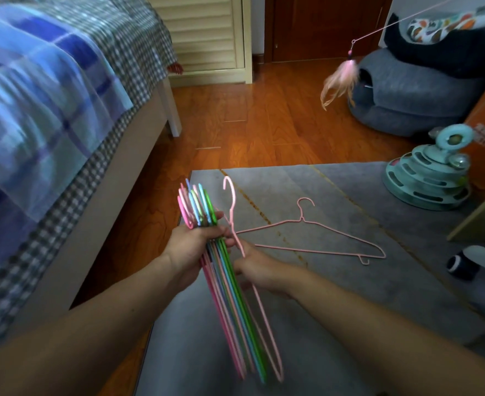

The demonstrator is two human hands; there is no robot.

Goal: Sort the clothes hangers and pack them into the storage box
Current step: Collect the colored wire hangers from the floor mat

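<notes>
Bedroom setting. A bed (138,144) stands at left, covered by a blue plaid blanket (35,95) over a grey checked sheet (138,35). A cream louvred cabinet (207,35) and a dark wooden door (321,24) stand against the far wall. A grey rug (335,195) lies on the orange wooden floor (249,115). At right, a pink feather wand toy (341,78) hangs before a grey cat bed (406,95); nearer, a teal tiered ball-track toy (429,178) sits on the rug's edge.
</notes>
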